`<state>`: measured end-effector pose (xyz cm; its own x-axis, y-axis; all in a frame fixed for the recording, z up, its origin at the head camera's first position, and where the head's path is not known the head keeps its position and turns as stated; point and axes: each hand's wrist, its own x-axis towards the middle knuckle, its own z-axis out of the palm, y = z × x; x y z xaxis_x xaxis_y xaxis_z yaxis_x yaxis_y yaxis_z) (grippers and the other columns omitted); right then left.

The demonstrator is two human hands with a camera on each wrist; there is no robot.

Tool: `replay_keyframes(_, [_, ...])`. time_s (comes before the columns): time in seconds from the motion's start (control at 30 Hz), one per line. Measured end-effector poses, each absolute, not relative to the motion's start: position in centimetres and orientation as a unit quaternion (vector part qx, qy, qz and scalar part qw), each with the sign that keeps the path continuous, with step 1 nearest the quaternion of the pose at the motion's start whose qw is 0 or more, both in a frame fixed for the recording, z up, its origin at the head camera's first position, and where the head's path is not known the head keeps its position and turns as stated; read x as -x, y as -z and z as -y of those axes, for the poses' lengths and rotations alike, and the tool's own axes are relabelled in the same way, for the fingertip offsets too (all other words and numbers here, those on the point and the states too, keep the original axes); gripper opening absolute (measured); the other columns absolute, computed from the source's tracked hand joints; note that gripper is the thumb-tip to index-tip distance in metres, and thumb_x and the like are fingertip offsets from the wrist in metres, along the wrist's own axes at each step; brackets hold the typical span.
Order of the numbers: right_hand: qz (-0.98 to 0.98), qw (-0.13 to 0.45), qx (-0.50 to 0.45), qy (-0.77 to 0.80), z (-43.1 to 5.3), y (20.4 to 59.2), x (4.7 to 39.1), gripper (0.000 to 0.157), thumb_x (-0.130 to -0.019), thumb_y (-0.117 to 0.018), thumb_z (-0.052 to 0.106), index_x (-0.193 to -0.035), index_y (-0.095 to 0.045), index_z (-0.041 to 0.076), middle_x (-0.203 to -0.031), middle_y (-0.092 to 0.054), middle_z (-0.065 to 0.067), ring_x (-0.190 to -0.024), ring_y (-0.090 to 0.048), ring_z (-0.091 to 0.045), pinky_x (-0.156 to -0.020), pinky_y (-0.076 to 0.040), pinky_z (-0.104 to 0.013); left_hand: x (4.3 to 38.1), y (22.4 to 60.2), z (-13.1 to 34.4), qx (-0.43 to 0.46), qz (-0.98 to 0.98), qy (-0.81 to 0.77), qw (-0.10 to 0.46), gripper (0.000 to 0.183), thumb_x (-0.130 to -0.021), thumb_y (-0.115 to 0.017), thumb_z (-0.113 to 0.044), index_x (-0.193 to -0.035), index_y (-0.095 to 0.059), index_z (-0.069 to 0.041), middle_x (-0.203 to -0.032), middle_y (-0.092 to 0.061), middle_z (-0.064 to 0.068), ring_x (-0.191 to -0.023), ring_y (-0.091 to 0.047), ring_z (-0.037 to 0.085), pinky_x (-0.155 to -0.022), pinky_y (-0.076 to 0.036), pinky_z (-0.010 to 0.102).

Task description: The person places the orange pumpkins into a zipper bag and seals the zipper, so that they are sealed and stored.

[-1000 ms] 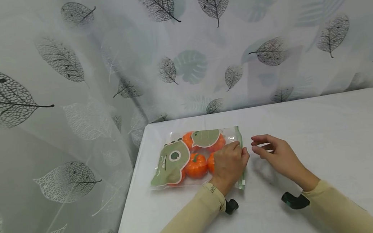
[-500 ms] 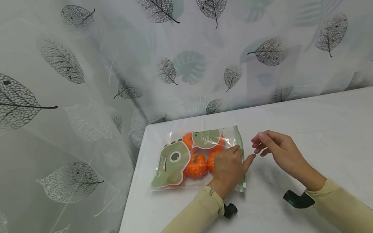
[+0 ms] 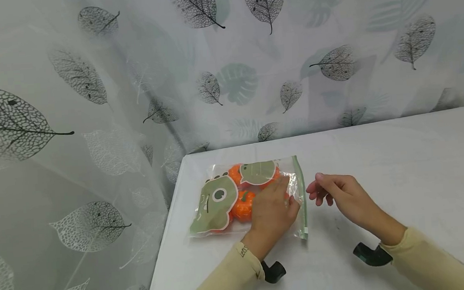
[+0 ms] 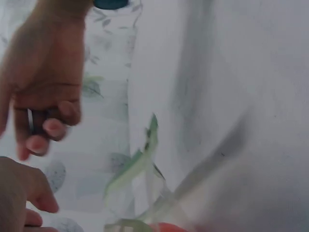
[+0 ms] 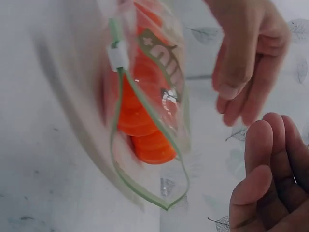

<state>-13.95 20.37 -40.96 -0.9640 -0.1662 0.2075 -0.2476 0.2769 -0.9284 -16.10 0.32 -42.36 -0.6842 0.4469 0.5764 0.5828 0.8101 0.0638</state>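
Note:
A clear slider zip bag printed with green dinosaurs lies on the white table. Inside are several orange toy pumpkins. My left hand is over the right part of the bag, its fingers extended toward the far side, hiding some of the pumpkins. The right wrist view shows the green-edged mouth of the bag parted, with its white slider at one end. Just right of that mouth my right hand hovers with loosely bent fingers, holding nothing.
The white table extends to the right of the bag. A leaf-printed curtain hangs behind it and along the left side. Black wrist mounts stick out below both sleeves.
My left hand has left the bag's green edge and moved left over the pumpkins. My right hand has dropped slightly toward the mouth. The bag has barely moved.

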Motion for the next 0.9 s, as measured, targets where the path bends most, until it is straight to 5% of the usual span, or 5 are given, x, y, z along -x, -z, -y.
replay_keyframes(0.1, [0.816,-0.001,-0.120,-0.566,-20.2,41.4,13.7,0.044,-0.109,-0.043,0.031,-0.092,-0.073,0.002,-0.081,-0.069,-0.008,-0.069,-0.065,-0.023,-0.058,-0.048,-0.030,15.2,41.7,0.0,0.295,0.909,0.115,0.271,0.044,-0.081,-0.078,-0.021,-0.123,-0.071,-0.008,-0.121,-0.072,0.002,-0.096,-0.071,0.016,-0.070,-0.057,0.025])
replay_keyframes(0.4, [0.843,-0.116,-0.101,-0.515,-20.8,42.6,13.2,0.054,-0.109,-0.039,0.038,-0.084,-0.073,0.005,-0.074,-0.068,-0.002,-0.065,-0.064,-0.021,-0.054,-0.047,-0.031,12.4,41.1,-0.1,0.303,0.918,0.118,0.228,0.043,-0.077,-0.083,-0.022,-0.116,-0.074,-0.007,-0.110,-0.075,0.001,-0.091,-0.072,0.013,-0.067,-0.056,0.023])
replay_keyframes(0.9, [0.806,-0.221,-0.105,-0.539,-20.3,46.5,12.4,0.058,-0.110,-0.034,0.040,-0.093,-0.072,0.000,-0.084,-0.072,-0.007,-0.056,-0.065,-0.024,-0.044,-0.043,-0.029,10.7,43.0,0.2,0.331,0.926,0.040,0.179,0.052,-0.077,-0.086,-0.043,-0.118,-0.076,-0.013,-0.116,-0.073,-0.002,-0.106,-0.069,0.010,-0.086,-0.054,0.025])
